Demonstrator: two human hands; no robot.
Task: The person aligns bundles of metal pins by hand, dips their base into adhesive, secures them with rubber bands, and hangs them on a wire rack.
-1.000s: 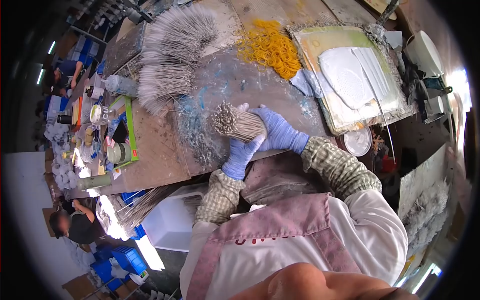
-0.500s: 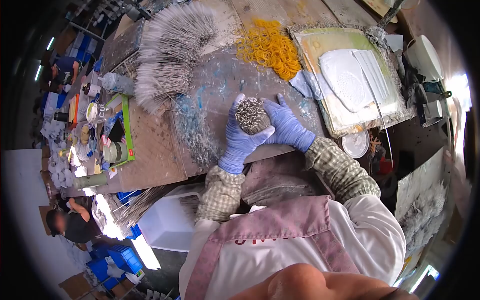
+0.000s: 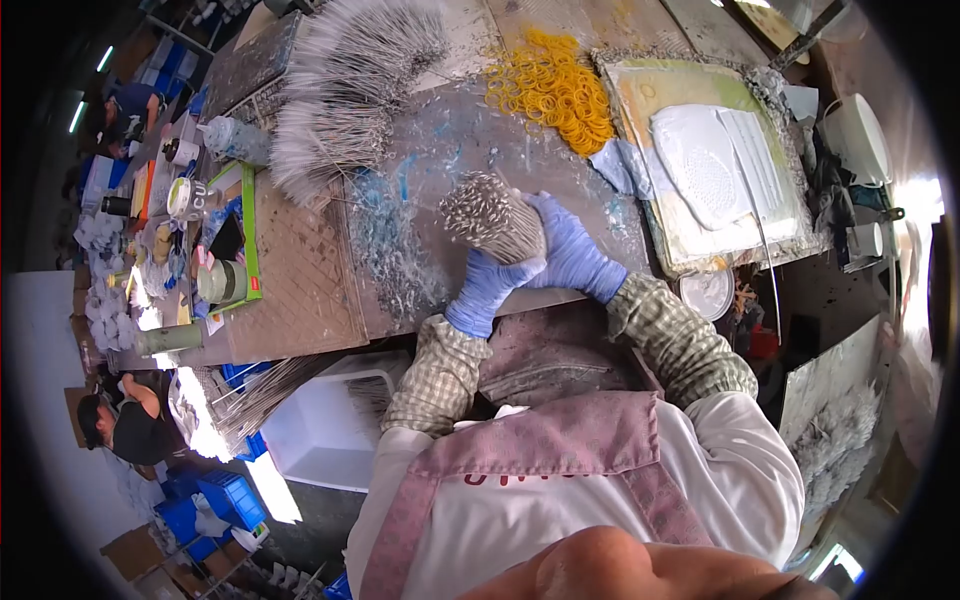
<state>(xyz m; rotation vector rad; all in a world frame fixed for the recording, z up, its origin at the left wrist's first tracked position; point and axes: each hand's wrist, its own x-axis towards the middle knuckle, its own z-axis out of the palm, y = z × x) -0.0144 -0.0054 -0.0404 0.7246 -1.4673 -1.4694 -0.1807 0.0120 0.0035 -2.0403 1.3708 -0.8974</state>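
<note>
Both of my hands wear blue-violet gloves and grip one thick bundle of thin grey rods [image 3: 515, 230] just above the table edge. The bundle is tilted, its pale-tipped ends toward the upper left. My left hand [image 3: 495, 283] holds it from below, fingers mostly hidden behind the rods. My right hand [image 3: 570, 247] wraps its right side. At the upper left, a large pile of bristle-ended rods [image 3: 350, 90] lies on the worktable [image 3: 425, 190]. Yellow rubber bands [image 3: 555, 95] are heaped beyond my right hand.
At right, a stained board [image 3: 690, 245] carries white sheets [image 3: 700, 165] and a thin rod. A blue rag [image 3: 620, 168] lies by its corner. Bottles and a green-edged box [image 3: 252, 230] stand at left. A white bin [image 3: 330, 430] is below the table. Two people are at far left.
The bundle has tipped over toward the left, so its side now shows as well as its ends. My left hand has shifted lower around it. The camera view has moved slightly.
</note>
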